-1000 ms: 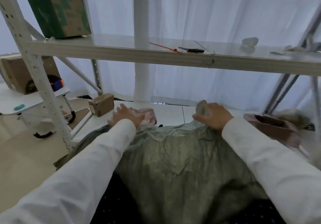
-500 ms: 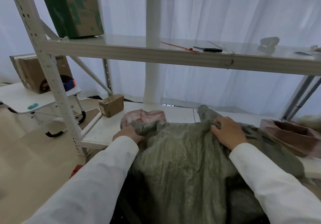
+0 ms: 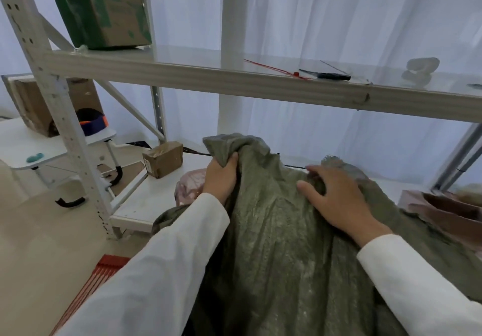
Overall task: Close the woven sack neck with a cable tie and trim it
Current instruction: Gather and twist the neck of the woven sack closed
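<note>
Our left hand (image 3: 221, 179) is closed in a fist on a bunched corner of the sack (image 3: 273, 244), with cloth standing up above the knuckles. Our right hand (image 3: 336, 197) lies spread and open on the cloth near the other end of the mouth; its fingertips press into a fold, but we cannot tell whether they pinch anything. The sack is draped from the low shelf (image 3: 146, 200) down toward us, filling the lower middle of the view.

We judge the woven cloth to be light, limp and somewhat slick: it creases readily and holds no shape of its own. The neck should be taken just below the open edge, gathered into one tight bundle in a single fist, so that the other hand is free.

The red cable tie (image 3: 276, 69) and a dark-handled cutter (image 3: 330, 75) lie side by side on the upper shelf (image 3: 182, 75), apart from both hands.

We cannot see what the sack holds, nor how full it is. Its lower part is cut off by the frame edge. The mouth edge between the hands is lost in folds. The cutter is too small to identify its type. A pinkish item beside the left wrist is mostly covered.
</note>
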`<action>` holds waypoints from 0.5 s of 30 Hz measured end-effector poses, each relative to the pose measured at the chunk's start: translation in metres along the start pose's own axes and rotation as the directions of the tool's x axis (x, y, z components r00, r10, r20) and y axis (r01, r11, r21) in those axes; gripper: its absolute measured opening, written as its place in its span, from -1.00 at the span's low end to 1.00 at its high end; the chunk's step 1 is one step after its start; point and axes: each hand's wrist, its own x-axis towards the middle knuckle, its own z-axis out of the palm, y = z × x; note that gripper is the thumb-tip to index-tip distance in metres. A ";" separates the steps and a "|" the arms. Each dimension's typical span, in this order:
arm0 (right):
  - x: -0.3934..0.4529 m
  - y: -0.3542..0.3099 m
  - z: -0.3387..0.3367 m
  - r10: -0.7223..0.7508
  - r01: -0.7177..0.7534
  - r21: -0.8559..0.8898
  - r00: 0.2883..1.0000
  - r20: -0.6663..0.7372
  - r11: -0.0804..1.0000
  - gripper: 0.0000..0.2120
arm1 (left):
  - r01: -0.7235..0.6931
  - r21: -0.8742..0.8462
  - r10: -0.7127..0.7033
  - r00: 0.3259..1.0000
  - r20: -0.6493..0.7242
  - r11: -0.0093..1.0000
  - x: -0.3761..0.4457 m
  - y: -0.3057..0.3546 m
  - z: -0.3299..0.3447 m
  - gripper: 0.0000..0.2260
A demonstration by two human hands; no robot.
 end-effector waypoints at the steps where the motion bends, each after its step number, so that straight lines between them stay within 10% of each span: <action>1: -0.002 -0.007 0.004 -0.015 0.002 0.098 0.991 0.131 0.995 -0.45 | -0.011 -0.012 0.012 0.999 0.050 1.000 -0.005 0.006 0.005 -0.70; 5: -0.014 -0.013 0.020 0.009 -0.205 0.392 0.894 0.449 0.897 -0.54 | -0.038 -0.019 0.042 0.925 0.377 0.999 -0.032 0.014 0.024 -0.74; 8: -0.012 -0.006 0.023 0.057 -0.160 0.391 0.963 0.263 0.906 -0.81 | -0.136 0.065 0.073 0.808 0.584 0.988 -0.043 0.018 0.029 -0.85; 15: -0.005 -0.022 -0.008 0.199 -0.031 0.634 0.960 -0.196 0.773 -0.92 | -0.354 0.469 -0.054 0.750 0.659 0.809 -0.034 -0.009 0.018 -0.32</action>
